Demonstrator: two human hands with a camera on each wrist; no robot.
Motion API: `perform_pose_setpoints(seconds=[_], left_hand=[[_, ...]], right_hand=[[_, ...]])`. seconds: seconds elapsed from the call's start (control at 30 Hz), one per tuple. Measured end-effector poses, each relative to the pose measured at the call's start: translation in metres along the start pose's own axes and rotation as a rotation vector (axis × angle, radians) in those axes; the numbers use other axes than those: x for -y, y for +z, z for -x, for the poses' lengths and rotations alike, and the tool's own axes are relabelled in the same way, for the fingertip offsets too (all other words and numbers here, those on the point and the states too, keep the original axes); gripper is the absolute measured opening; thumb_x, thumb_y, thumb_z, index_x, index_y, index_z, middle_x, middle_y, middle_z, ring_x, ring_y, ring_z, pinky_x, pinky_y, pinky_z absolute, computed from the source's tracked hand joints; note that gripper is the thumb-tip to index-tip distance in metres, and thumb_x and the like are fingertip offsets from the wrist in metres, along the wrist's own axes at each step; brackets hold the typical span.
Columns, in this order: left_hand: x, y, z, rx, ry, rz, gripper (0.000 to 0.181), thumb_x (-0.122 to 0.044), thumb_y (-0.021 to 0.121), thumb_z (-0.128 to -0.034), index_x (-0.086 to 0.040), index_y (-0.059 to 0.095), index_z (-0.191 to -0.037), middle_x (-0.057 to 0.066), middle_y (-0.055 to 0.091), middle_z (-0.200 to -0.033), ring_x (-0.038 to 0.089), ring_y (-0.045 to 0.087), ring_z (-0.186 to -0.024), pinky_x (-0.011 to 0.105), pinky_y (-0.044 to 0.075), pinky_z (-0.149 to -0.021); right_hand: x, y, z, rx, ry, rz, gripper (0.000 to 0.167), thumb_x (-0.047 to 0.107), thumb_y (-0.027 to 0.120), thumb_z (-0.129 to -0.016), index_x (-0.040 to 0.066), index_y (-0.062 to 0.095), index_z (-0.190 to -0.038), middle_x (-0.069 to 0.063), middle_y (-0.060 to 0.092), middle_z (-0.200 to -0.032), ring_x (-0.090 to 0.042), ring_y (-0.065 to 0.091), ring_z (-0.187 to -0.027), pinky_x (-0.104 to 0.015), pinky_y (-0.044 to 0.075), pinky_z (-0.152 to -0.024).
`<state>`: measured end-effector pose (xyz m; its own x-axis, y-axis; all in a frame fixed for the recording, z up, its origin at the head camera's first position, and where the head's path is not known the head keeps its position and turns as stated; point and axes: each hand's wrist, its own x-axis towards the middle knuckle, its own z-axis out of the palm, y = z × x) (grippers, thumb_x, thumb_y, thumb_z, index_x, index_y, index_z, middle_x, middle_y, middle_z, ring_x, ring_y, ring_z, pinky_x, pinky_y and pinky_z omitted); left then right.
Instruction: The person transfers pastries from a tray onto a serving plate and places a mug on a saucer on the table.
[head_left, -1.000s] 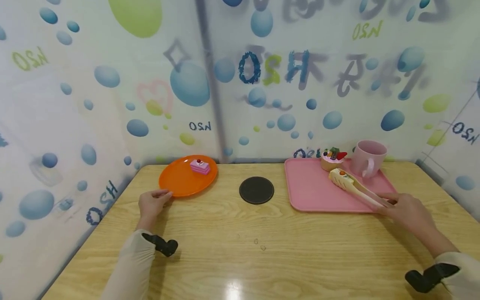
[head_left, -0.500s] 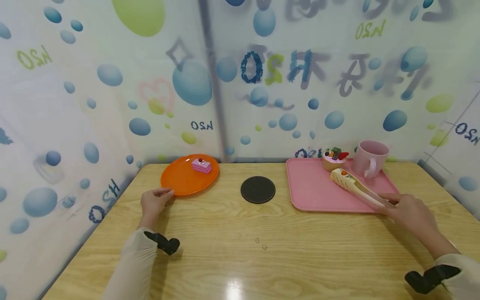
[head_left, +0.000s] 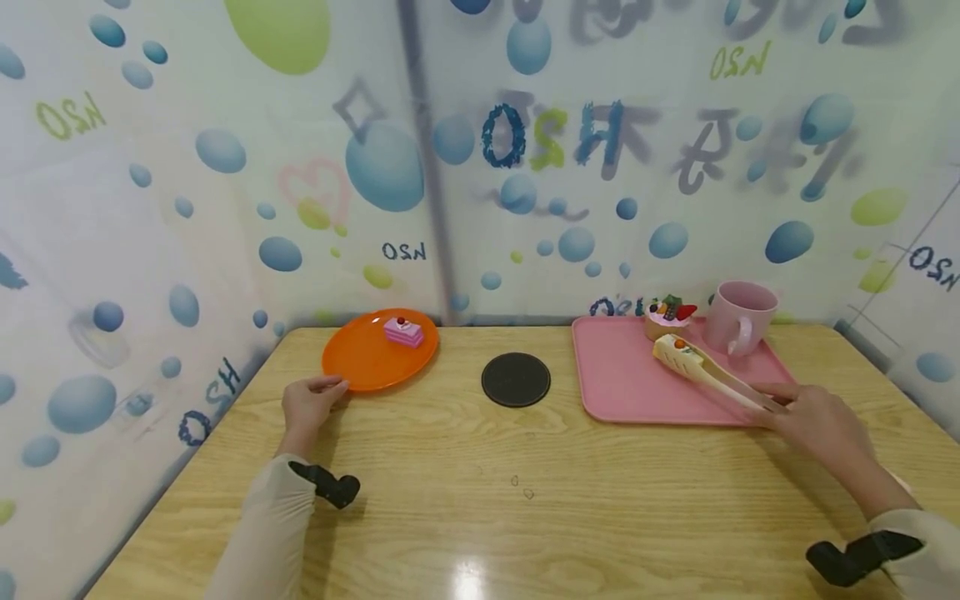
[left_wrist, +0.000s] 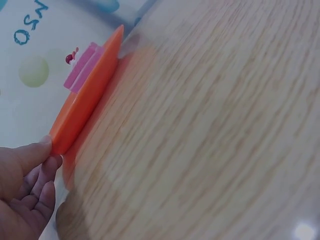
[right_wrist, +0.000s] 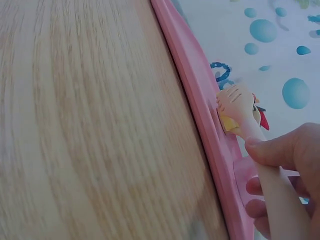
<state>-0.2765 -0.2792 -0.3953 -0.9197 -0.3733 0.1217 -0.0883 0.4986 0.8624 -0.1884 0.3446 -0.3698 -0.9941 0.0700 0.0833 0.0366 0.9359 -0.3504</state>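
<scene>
At the left, my left hand (head_left: pixel 309 408) pinches the near rim of an orange plate (head_left: pixel 360 362) between thumb and fingers. A pink toy cake slice (head_left: pixel 403 333) with a red berry on top sits toward the plate's far right side. On the right, my right hand (head_left: pixel 821 429) grips cream-coloured tongs (head_left: pixel 723 383). The tongs' slotted ends clasp a yellow toy cake slice (head_left: pixel 667 348) with an orange topping, over the pink tray (head_left: pixel 622 387). In the right wrist view the tongs (right_wrist: pixel 252 127) partly cover the yellow slice (right_wrist: pixel 228 123).
A toy fruit cupcake (head_left: pixel 666 325) and a pink mug (head_left: pixel 741 321) stand at the back of the tray, just beyond the tongs. A round black coaster (head_left: pixel 516 380) lies between plate and tray. The wooden table (head_left: pixel 480 492) meets a patterned curtain (head_left: pixel 495 217) behind.
The right hand has shifted the tongs and the yellow cake slice slightly to the left over the tray. The left hand stays on the plate's rim. The head view has shifted slightly.
</scene>
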Motion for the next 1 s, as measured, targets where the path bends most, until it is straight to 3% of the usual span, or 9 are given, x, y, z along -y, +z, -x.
perform_pose_setpoints(seconds=[0.13,0.33,0.6,1.0], left_hand=[[0.001,0.0,0.001,-0.01,-0.003,-0.017,0.031,-0.014,0.07,-0.0815,0.008,0.066,-0.104,0.013,0.068,-0.085,0.007,0.054,-0.07,0.012,0.043,-0.056],[0.003,0.002,0.001,-0.015,0.022,-0.033,0.03,-0.013,0.071,-0.081,0.008,0.066,-0.102,0.015,0.068,-0.086,0.02,0.056,-0.082,0.011,0.041,-0.057],[0.0,0.0,0.002,-0.021,0.022,-0.014,0.029,-0.012,0.07,-0.0811,0.008,0.066,-0.103,0.007,0.067,-0.075,0.0,0.051,-0.063,0.013,0.043,-0.055],[-0.005,0.0,0.004,-0.018,0.022,-0.015,0.031,-0.011,0.07,-0.0811,0.01,0.065,-0.104,0.011,0.068,-0.078,0.003,0.05,-0.065,0.013,0.042,-0.054]], right_hand=[[0.005,-0.001,0.0,-0.001,-0.011,-0.014,0.073,0.054,0.063,-0.079,-0.005,0.055,-0.121,-0.008,0.057,-0.069,-0.033,0.053,-0.072,-0.033,0.035,-0.05],[0.01,-0.001,0.002,-0.027,-0.023,-0.022,0.071,0.052,0.065,-0.079,-0.006,0.056,-0.119,-0.016,0.061,-0.078,-0.034,0.053,-0.073,-0.033,0.034,-0.049],[0.018,-0.002,0.001,-0.035,-0.038,-0.043,0.067,0.049,0.066,-0.079,-0.004,0.057,-0.119,-0.015,0.062,-0.08,-0.032,0.053,-0.072,-0.031,0.034,-0.049],[0.025,0.005,-0.005,-0.015,-0.047,-0.052,0.067,0.049,0.066,-0.079,-0.002,0.055,-0.122,-0.012,0.063,-0.079,-0.029,0.052,-0.071,-0.032,0.034,-0.051]])
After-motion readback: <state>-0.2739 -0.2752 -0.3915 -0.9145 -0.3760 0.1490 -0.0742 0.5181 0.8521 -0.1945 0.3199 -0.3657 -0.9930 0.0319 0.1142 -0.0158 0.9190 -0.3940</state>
